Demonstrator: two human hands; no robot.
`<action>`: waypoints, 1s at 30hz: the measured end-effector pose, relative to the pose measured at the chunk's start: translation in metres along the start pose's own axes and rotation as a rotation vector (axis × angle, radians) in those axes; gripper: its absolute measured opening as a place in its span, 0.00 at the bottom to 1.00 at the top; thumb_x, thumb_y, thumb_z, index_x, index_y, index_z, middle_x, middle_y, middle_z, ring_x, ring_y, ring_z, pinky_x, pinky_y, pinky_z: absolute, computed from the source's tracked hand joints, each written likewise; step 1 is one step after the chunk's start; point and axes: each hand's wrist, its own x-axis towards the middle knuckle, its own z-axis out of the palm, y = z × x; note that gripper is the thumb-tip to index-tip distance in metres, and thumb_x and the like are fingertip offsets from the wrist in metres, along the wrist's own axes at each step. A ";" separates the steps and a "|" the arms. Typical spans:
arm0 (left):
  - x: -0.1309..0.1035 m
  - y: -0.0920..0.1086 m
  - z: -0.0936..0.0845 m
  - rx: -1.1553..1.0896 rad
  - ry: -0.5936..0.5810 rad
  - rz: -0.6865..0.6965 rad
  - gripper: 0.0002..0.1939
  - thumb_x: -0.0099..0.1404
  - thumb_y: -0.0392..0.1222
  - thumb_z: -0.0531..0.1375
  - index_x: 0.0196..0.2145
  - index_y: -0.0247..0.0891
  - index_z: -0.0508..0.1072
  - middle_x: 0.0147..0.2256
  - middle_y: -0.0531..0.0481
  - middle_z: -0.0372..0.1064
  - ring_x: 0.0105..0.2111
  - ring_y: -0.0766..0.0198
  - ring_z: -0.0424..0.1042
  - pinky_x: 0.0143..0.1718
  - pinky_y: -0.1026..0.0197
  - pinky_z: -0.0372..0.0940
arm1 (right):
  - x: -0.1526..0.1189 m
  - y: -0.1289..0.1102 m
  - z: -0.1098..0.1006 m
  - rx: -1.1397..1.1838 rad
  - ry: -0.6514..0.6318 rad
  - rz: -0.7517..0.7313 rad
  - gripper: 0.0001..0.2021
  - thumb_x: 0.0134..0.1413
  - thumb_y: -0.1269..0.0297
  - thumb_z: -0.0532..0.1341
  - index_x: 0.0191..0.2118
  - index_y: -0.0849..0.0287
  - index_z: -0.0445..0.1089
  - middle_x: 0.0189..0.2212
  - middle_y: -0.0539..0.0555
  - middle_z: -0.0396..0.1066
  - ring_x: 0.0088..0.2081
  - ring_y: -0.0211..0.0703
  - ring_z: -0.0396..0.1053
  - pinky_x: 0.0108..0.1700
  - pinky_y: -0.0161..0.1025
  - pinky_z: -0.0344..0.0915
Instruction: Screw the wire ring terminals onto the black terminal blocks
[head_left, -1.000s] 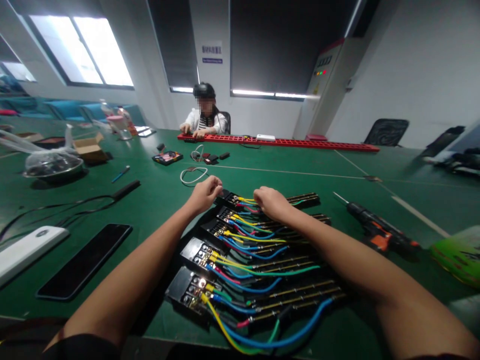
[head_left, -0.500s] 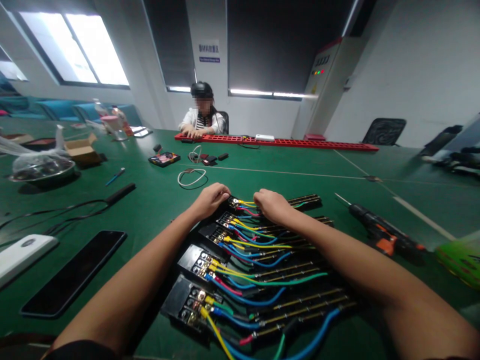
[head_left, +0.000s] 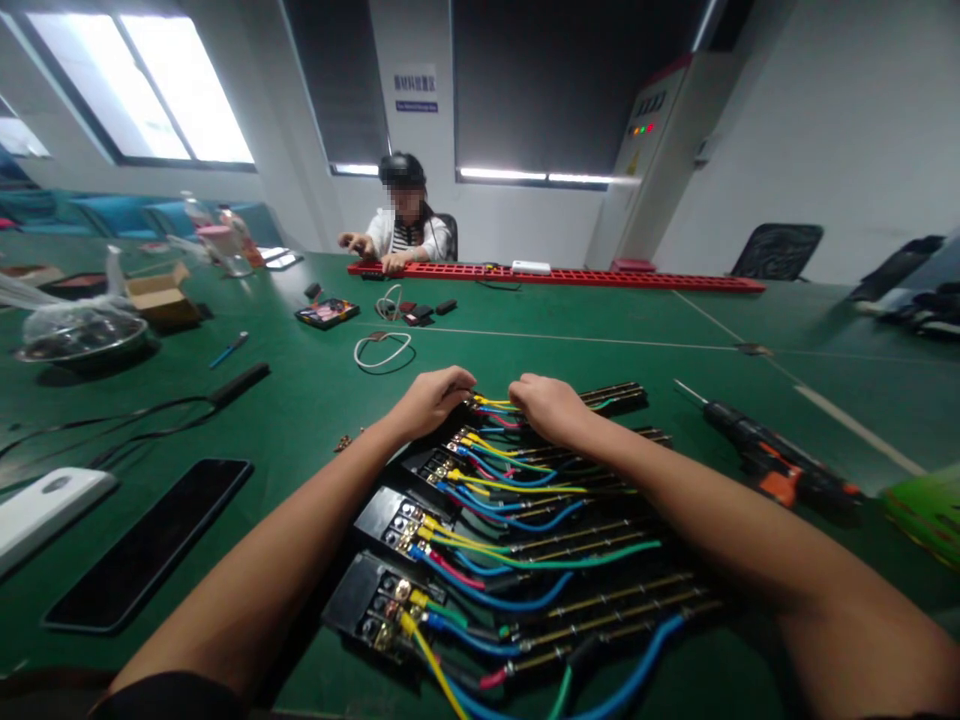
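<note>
Several black terminal blocks with coloured wires lie in a row in front of me, the nearest terminal block [head_left: 371, 600] at the bottom. My left hand [head_left: 435, 400] is at the farthest block, its fingers pinched over the terminals; what lies between the fingertips is hidden. Across from it, my right hand [head_left: 551, 405] is closed where the yellow wire [head_left: 495, 402] of that same block runs into its fingers. Blue wires [head_left: 525, 603] and a green wire [head_left: 615, 557] curve over long black strips with brass-coloured bars [head_left: 615, 602]. Small brass-coloured screws [head_left: 345, 442] lie beside my left forearm.
A power screwdriver [head_left: 780, 455] lies at the right, its bit pointing away. At the left are a black phone [head_left: 150, 545], a white power bank [head_left: 52, 510] and a black cable [head_left: 240, 385]. Opposite, a person [head_left: 405, 225] sits behind a long red rail [head_left: 600, 278].
My left hand has shifted slightly right over the far block's terminals, and the screws beside my forearm now show. My right hand stays nearly in place. The person opposite has lifted one hand.
</note>
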 end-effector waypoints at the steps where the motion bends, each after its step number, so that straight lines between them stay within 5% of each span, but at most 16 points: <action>1: 0.000 0.001 0.001 -0.001 -0.004 -0.002 0.09 0.68 0.43 0.57 0.44 0.39 0.73 0.38 0.49 0.77 0.37 0.61 0.74 0.43 0.59 0.68 | 0.000 0.000 0.000 0.007 0.002 -0.002 0.10 0.65 0.70 0.53 0.40 0.59 0.72 0.38 0.57 0.72 0.34 0.41 0.65 0.34 0.39 0.48; 17: -0.001 0.006 -0.001 0.206 -0.049 0.063 0.07 0.70 0.40 0.55 0.42 0.40 0.73 0.39 0.49 0.75 0.41 0.58 0.71 0.45 0.56 0.65 | -0.001 0.003 0.001 0.073 0.007 0.012 0.09 0.63 0.69 0.55 0.39 0.58 0.73 0.37 0.56 0.72 0.34 0.40 0.65 0.33 0.37 0.49; 25: -0.006 -0.024 -0.021 0.185 -0.138 0.158 0.12 0.69 0.47 0.60 0.43 0.40 0.78 0.49 0.44 0.75 0.51 0.56 0.73 0.55 0.53 0.66 | 0.002 0.005 0.005 0.080 0.007 0.011 0.09 0.63 0.70 0.55 0.39 0.59 0.73 0.37 0.56 0.73 0.34 0.40 0.65 0.34 0.36 0.49; 30: -0.002 -0.035 -0.024 0.167 -0.182 0.139 0.12 0.68 0.43 0.61 0.46 0.42 0.80 0.49 0.46 0.77 0.55 0.55 0.73 0.59 0.53 0.65 | 0.005 0.008 0.009 0.094 0.003 -0.026 0.09 0.63 0.70 0.56 0.38 0.60 0.74 0.35 0.56 0.74 0.33 0.40 0.64 0.34 0.36 0.49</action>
